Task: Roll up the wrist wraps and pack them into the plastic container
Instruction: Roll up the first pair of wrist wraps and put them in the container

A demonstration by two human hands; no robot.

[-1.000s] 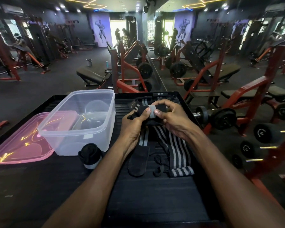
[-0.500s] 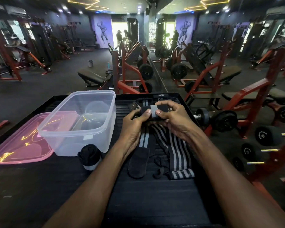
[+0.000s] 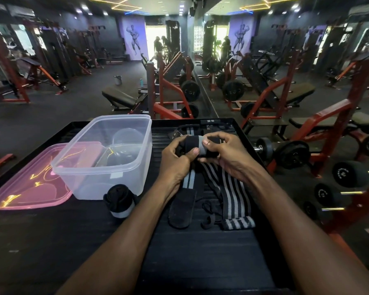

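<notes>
Both hands hold a partly rolled black wrist wrap with grey stripes (image 3: pixel 198 146) above the black table. My left hand (image 3: pixel 176 160) grips the roll's left end, thumb on top. My right hand (image 3: pixel 226 154) pinches the right end, thumb pressed on the grey band. The wrap's unrolled tail (image 3: pixel 182 207) hangs down onto the table. A second striped wrap (image 3: pixel 232 194) lies flat beside it. A finished roll (image 3: pixel 119 200) stands in front of the clear plastic container (image 3: pixel 107 158), which sits open at the left.
A pink lid (image 3: pixel 28 184) lies left of the container. Another wrap (image 3: pixel 200 126) lies at the table's far edge. The black table (image 3: pixel 51 241) drops off on the right toward dumbbells (image 3: pixel 290 154) and red gym machines. A mirror wall runs ahead.
The roll has turned a little further in my hands and both thumbs have shifted on it. The tail on the table looks slightly shorter. Nothing else has moved.
</notes>
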